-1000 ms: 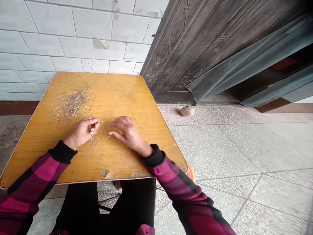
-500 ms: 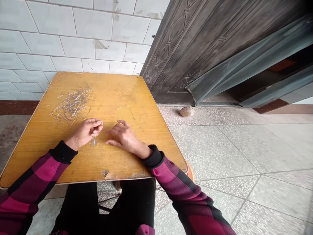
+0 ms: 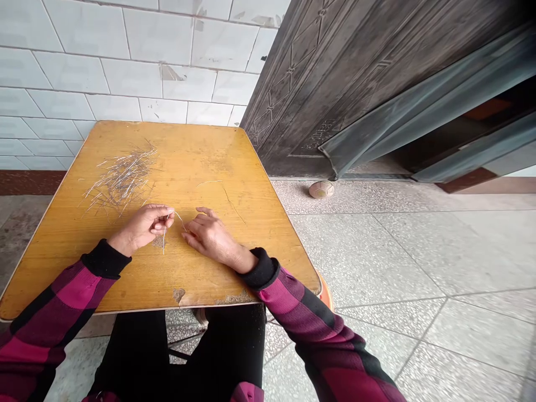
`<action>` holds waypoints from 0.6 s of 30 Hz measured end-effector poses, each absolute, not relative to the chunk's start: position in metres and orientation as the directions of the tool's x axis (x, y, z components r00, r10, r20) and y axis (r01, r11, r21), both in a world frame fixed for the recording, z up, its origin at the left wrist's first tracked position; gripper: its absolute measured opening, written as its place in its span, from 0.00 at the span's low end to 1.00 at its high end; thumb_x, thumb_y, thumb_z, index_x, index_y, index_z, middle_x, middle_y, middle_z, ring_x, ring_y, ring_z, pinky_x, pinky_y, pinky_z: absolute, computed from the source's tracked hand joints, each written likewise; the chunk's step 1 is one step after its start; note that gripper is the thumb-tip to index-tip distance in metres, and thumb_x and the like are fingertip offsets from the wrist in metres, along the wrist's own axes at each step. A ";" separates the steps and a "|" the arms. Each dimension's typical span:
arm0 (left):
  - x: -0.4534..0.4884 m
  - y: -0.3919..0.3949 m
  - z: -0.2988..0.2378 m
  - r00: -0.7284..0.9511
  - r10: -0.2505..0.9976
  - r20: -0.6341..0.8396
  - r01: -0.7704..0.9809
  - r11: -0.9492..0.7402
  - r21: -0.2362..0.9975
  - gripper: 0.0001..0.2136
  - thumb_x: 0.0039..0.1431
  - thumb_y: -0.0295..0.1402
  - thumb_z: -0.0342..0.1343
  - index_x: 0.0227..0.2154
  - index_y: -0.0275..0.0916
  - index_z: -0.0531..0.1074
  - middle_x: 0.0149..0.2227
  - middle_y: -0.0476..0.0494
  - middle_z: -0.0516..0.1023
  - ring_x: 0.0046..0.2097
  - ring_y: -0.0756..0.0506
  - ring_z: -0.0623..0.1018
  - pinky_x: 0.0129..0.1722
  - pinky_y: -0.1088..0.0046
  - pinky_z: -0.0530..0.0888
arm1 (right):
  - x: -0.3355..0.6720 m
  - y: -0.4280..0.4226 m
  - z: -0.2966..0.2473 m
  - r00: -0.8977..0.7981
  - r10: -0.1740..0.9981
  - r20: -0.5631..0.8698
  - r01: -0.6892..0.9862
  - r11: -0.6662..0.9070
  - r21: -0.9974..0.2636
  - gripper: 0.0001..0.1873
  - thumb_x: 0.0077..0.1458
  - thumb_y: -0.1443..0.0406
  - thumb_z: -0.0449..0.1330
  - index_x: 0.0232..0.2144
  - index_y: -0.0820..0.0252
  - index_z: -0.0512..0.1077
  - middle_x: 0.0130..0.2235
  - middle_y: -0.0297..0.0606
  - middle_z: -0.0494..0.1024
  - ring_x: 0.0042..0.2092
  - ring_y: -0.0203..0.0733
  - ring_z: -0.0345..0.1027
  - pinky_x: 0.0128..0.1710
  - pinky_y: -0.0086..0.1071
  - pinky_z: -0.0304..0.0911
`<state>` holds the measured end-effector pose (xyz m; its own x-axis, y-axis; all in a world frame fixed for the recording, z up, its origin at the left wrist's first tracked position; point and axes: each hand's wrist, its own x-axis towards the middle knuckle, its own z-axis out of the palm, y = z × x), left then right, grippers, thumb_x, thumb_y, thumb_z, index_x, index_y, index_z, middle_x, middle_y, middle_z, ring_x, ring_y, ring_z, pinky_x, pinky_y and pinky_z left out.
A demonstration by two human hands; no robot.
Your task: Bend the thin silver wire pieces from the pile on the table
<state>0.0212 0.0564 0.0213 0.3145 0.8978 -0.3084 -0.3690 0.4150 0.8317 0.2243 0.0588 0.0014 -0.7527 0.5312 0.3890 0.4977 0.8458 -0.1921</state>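
My left hand (image 3: 144, 226) pinches a thin, pale metal wire (image 3: 163, 241) between thumb and forefinger, just above the wooden table. The wire is bent where it leaves my fingertips: one leg hangs straight down, the other slants to the right. At the end of that slanting leg, my right hand (image 3: 214, 237) has its thumb and fingers closed on the tip; the exact contact is partly hidden. Left of the hands and farther back lies a loose pile of thin wires (image 3: 125, 176).
The yellow wooden table (image 3: 196, 153) has chipped patches at its near edge. Single strands, one a dark thin wire (image 3: 234, 205), lie beyond my right hand. A tiled wall (image 3: 159, 50) stands behind. On the floor at right lies a worn ball (image 3: 321, 190), by a dark carved door (image 3: 301, 100).
The wire now shows a bent leg reaching from my left fingertips toward my right hand. The fingers of my right hand have closed at its end. My left hand has barely moved.
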 end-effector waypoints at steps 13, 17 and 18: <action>0.023 0.055 0.037 0.154 0.918 -0.366 -0.485 0.393 0.781 0.09 0.46 0.24 0.56 0.15 0.34 0.64 0.14 0.52 0.64 0.15 0.59 0.59 0.12 0.86 0.53 | 0.222 0.054 0.006 -0.668 0.631 0.395 0.624 0.764 -0.164 0.14 0.65 0.66 0.46 0.34 0.61 0.71 0.26 0.33 0.74 0.30 0.35 0.67 0.64 0.46 0.42; 0.021 0.055 0.038 0.164 0.908 -0.387 -0.497 0.415 0.762 0.10 0.49 0.23 0.53 0.15 0.35 0.63 0.14 0.52 0.62 0.15 0.59 0.58 0.11 0.86 0.52 | 0.221 0.049 0.007 -0.679 0.626 0.383 0.644 0.759 -0.099 0.11 0.64 0.68 0.47 0.33 0.60 0.68 0.27 0.32 0.73 0.30 0.34 0.66 0.64 0.47 0.42; 0.021 0.055 0.038 0.165 0.906 -0.388 -0.497 0.417 0.761 0.10 0.49 0.23 0.53 0.15 0.34 0.63 0.14 0.52 0.62 0.15 0.59 0.58 0.11 0.86 0.52 | 0.221 0.048 0.008 -0.681 0.627 0.378 0.650 0.755 -0.082 0.11 0.64 0.69 0.46 0.32 0.60 0.67 0.27 0.32 0.73 0.30 0.34 0.66 0.64 0.48 0.44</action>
<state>0.0210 0.0555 0.0380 0.1655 0.9065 -0.3885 -0.4972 0.4169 0.7609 0.2210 0.0479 0.0079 -0.6810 0.6273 0.3778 0.6500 0.7554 -0.0825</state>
